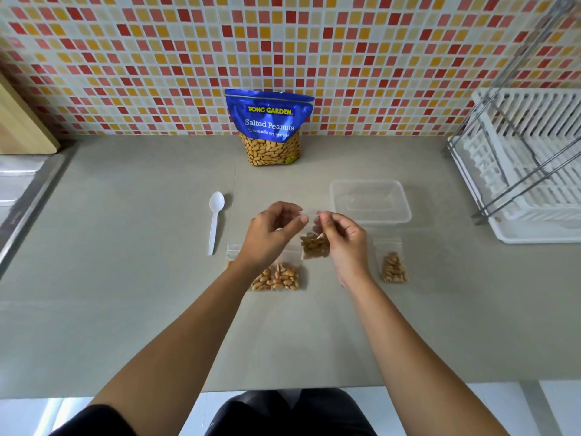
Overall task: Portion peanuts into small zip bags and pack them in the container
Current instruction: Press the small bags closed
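Reaching up from the bottom edge, both forearms (195, 335) are meeting mid-frame over the tabletop (125, 247). Just up and right of them the clear container (371, 201) is sitting open, nearer the right hand (344, 243). That hand and the left hand (272, 229) are pinching the top edge of a filled zip bag (314, 247), hanging upright between them.

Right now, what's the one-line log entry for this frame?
held bag: peanuts inside | left hand: pinches its top | right hand: pinches its top | container: no bags in it | spoon: lying untouched
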Tool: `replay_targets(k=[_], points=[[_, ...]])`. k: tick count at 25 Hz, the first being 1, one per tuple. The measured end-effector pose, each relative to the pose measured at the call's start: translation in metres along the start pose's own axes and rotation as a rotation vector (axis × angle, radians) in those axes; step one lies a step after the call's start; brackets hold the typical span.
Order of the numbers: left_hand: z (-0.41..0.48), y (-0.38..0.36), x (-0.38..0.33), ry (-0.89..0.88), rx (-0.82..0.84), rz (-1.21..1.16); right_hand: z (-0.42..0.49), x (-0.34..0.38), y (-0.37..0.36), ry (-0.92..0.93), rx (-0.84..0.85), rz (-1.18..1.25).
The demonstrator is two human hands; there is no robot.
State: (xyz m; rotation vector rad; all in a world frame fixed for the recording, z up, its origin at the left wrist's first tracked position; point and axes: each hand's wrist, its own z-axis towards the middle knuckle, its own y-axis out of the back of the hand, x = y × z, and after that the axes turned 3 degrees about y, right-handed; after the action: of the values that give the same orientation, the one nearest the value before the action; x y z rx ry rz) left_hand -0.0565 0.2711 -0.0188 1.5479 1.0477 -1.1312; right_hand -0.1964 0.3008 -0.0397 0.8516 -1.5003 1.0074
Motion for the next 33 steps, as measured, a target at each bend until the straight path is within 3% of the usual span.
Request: replay_targets(k=[4, 10, 14, 20, 26, 28, 31, 33], points=[[0.003, 0.000, -0.009, -0.111, -0.022, 0.216, -0.003, 0.000, -0.006, 0.048, 0.041, -0.075], [0.004, -0.004, -0.015, -0.201, -0.074, 0.474, -0.006, 0.000, -0.013, 0.089, -0.076, -0.221], [0.007, -0.003, -0.015, -0.198, -0.048, 0.528, -0.005, -0.004, -0.012, 0.072, -0.175, -0.278], [0.005, 0.004, -0.007, -0.214, -0.013, 0.576, -0.002, -0.007, -0.005, 0.060, -0.179, -0.311], [-0.009, 0.004, 0.007, -0.032, -0.071, 0.460, -0.005, -0.019, 0.003, -0.047, -0.183, -0.198], [-0.020, -0.003, 0.018, 0.118, -0.010, 0.311, -0.006, -0.025, 0.008, -0.135, -0.186, -0.118], [-0.035, -0.022, 0.036, 0.190, 0.102, 0.272, -0.013, -0.037, 0.011, -0.285, -0.146, 0.010], [-0.037, -0.029, 0.045, 0.211, 0.069, 0.288, -0.014, -0.044, 0.012, -0.278, -0.114, -0.075]])
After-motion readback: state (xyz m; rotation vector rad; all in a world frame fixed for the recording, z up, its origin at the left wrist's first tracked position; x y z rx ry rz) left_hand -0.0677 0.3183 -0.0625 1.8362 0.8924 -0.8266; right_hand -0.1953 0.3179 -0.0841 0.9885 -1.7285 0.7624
